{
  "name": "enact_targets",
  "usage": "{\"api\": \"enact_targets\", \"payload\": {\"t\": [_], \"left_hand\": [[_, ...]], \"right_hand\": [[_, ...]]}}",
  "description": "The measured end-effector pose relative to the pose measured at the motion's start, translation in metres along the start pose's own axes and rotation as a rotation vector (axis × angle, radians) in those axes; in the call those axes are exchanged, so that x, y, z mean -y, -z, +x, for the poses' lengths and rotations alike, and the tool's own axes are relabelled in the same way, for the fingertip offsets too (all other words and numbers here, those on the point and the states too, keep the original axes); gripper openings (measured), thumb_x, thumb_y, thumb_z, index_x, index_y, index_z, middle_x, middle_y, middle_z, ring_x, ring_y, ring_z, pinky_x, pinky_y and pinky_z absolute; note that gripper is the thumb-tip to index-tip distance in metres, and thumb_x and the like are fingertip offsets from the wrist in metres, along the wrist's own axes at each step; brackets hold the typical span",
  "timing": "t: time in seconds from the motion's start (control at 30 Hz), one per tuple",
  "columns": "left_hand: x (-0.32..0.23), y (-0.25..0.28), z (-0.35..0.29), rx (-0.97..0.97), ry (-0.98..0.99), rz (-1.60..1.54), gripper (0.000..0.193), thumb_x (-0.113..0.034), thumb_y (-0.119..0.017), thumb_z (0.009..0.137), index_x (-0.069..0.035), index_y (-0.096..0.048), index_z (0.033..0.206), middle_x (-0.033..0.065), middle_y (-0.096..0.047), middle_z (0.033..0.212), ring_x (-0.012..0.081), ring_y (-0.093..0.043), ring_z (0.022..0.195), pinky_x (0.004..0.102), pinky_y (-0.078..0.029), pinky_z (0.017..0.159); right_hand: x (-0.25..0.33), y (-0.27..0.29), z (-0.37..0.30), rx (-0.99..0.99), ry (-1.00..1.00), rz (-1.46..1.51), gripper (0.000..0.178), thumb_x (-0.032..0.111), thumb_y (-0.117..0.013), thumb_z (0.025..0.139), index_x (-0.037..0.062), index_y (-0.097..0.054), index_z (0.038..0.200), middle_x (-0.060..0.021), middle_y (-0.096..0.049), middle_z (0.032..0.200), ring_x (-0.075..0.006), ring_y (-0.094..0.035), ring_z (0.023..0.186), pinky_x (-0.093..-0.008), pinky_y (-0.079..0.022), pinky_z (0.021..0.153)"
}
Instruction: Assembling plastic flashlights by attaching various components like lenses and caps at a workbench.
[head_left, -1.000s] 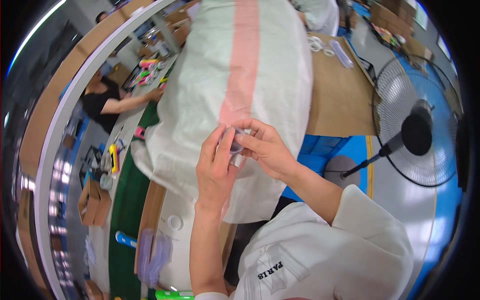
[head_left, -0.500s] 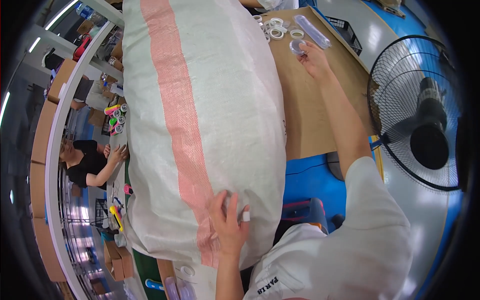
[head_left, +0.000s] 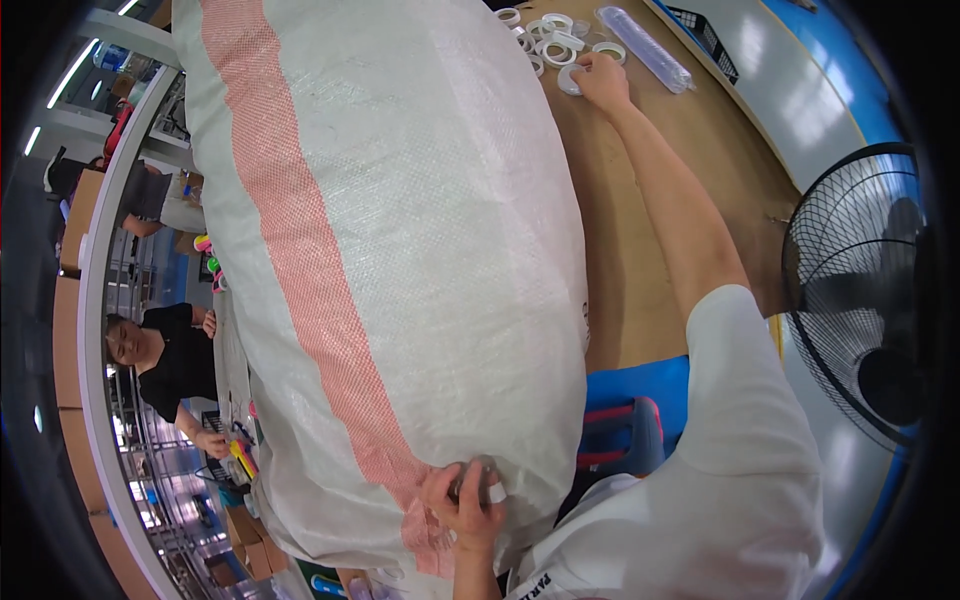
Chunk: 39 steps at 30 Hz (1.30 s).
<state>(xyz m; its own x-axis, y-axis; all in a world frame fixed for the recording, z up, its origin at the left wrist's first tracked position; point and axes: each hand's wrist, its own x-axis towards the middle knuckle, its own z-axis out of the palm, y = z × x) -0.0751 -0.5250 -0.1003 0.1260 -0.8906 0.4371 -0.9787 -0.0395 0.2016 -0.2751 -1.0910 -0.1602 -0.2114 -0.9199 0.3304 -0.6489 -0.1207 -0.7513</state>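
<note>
Large white woven sack [head_left: 400, 260] with a red stripe, filling the frame's centre on the table [head_left: 650, 240]: left hand [head_left: 465, 497] closed on a small tape roll against its lower end, right hand [head_left: 600, 80] fingering white tape rolls [head_left: 548, 40] at upper right.

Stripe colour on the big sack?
Pale red stripe on the white woven sack; head view.
</note>
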Motion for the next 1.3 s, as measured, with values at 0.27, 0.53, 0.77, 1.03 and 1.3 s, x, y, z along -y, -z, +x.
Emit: {"api": "enact_targets", "payload": {"t": [0.27, 0.53, 0.77, 1.03, 1.3], "left_hand": [[-0.002, 0.0, 0.007, -0.029, -0.025, 0.029, 0.03, -0.011, -0.07, 0.073, -0.006, -0.066, 0.102, 0.0133, -0.047, 0.112, 0.0322, -0.047, 0.1, 0.0407, -0.043, 0.083], [-0.007, -0.001, 0.001, -0.074, 0.036, 0.0, 0.036, -0.008, -0.068, 0.066, -0.01, -0.067, 0.101, 0.0101, -0.05, 0.108, 0.0309, -0.05, 0.099, 0.0404, -0.043, 0.083], [-0.013, 0.014, 0.0, -0.059, 0.062, -0.025, 0.033, -0.004, -0.07, 0.067, -0.01, -0.066, 0.1, 0.0102, -0.052, 0.106, 0.0312, -0.05, 0.1, 0.0412, -0.042, 0.084], [-0.013, 0.008, -0.007, -0.057, 0.0, -0.117, 0.029, -0.006, -0.07, 0.073, -0.007, -0.065, 0.102, 0.0149, -0.051, 0.112, 0.0335, -0.048, 0.104, 0.0417, -0.042, 0.085], [-0.022, 0.021, -0.039, -0.141, 0.108, -0.14, 0.031, -0.003, -0.069, 0.073, -0.008, -0.066, 0.103, 0.0138, -0.052, 0.112, 0.0341, -0.049, 0.105, 0.042, -0.044, 0.087]], "right_hand": [[0.013, 0.014, 0.005, 0.021, 0.106, -0.186, 0.037, 0.016, -0.051, 0.084, 0.0167, -0.063, 0.119, -0.0194, -0.061, 0.116, -0.0387, -0.052, 0.114, -0.045, -0.046, 0.092], [0.172, 0.039, 0.06, 0.366, 0.323, -0.088, 0.061, 0.01, -0.048, 0.082, 0.031, -0.042, 0.139, -0.0065, -0.052, 0.136, -0.0294, -0.053, 0.12, -0.0443, -0.044, 0.098], [0.203, 0.13, -0.05, 0.347, 0.604, 0.171, 0.023, 0.023, -0.056, 0.083, 0.0095, -0.069, 0.097, -0.0111, -0.067, 0.099, -0.0296, -0.064, 0.092, -0.0376, -0.05, 0.082], [0.05, 0.101, -0.084, 0.174, 0.131, 0.029, 0.029, 0.021, -0.048, 0.088, 0.0134, -0.063, 0.112, -0.0147, -0.066, 0.107, -0.0336, -0.062, 0.1, -0.0425, -0.049, 0.084], [0.056, 0.099, -0.091, 0.159, 0.285, 0.184, 0.027, 0.022, -0.052, 0.089, 0.0089, -0.064, 0.11, -0.0145, -0.066, 0.104, -0.0259, -0.063, 0.095, -0.0368, -0.049, 0.082]]}}
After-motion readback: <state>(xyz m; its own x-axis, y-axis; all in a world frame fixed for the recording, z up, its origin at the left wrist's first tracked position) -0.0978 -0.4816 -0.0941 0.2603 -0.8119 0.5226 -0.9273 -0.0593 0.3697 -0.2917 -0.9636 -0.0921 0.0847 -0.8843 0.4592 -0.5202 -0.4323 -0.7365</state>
